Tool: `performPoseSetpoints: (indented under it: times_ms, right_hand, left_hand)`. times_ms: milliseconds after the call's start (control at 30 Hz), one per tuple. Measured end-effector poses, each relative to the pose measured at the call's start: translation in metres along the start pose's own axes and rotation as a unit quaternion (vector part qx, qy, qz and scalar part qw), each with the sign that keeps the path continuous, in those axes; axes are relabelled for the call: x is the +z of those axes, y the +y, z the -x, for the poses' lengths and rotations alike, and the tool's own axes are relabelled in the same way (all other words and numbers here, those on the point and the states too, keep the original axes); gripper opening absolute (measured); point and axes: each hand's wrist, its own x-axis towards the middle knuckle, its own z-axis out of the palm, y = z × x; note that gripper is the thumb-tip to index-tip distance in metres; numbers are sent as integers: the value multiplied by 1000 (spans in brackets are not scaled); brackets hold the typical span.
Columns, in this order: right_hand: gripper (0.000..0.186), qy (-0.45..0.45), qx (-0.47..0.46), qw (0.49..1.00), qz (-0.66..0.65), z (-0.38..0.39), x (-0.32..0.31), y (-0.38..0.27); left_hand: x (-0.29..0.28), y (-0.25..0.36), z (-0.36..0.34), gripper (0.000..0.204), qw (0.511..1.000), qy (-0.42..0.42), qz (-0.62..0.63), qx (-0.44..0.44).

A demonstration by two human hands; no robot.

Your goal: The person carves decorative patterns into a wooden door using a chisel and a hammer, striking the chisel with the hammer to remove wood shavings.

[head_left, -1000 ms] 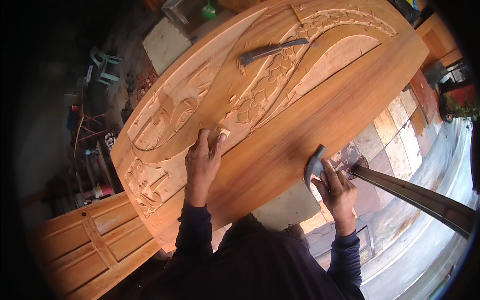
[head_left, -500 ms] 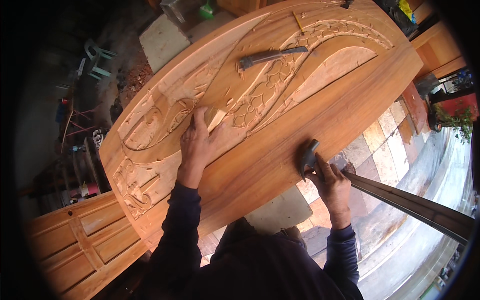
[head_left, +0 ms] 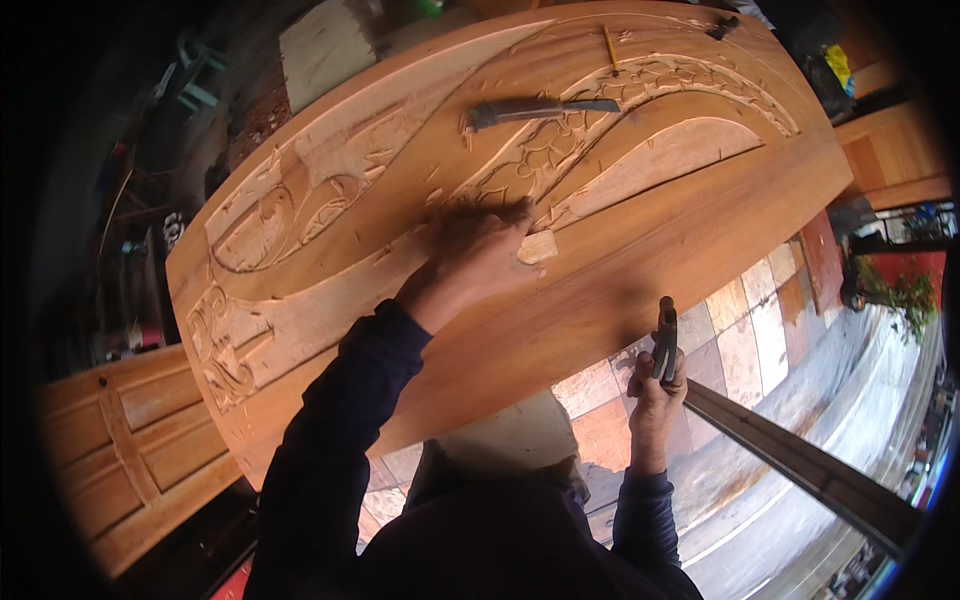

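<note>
A large carved wooden panel (head_left: 700,220) fills the middle, with relief scrolls, a flowered band and wood shavings. My left hand (head_left: 475,250), slightly blurred, reaches across the carving and grips a small pale wood block (head_left: 537,247) near the flowered band. Below the panel's right edge, my right hand (head_left: 655,400) grips a claw hammer (head_left: 667,330) close to its head, which is raised upright. A dark, long-bladed tool (head_left: 545,110) lies on the carving farther back, and a thin yellow stick (head_left: 610,48) lies beside it.
A panelled door (head_left: 145,440) lies lower left, and a pale board (head_left: 325,55) is behind. A dark metal bar (head_left: 800,470) slants across the tiled floor (head_left: 750,340) at right. A green plastic chair (head_left: 200,75), a plant (head_left: 915,310) and wooden boards (head_left: 890,160) surround the panel.
My left hand has moved rightward along the carving with the block. My right hand has turned the hammer so its head stands more upright. The view has shifted slightly.
</note>
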Motion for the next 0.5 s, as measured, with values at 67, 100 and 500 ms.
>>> performPoseSetpoints:
  times_ms: [67,100,500]
  right_hand:
    - [35,-28,15,999,-16,-14,-17,-3]
    - [35,-38,18,999,-21,-19,-24,-6]
    - [35,-76,-29,996,37,-42,-121,-30]
  left_hand:
    - [11,17,-3,73,999,-35,1,8]
    - [16,19,-1,70,998,-38,16,49]
    - [-24,1,-150,71,963,160,-128,-174]
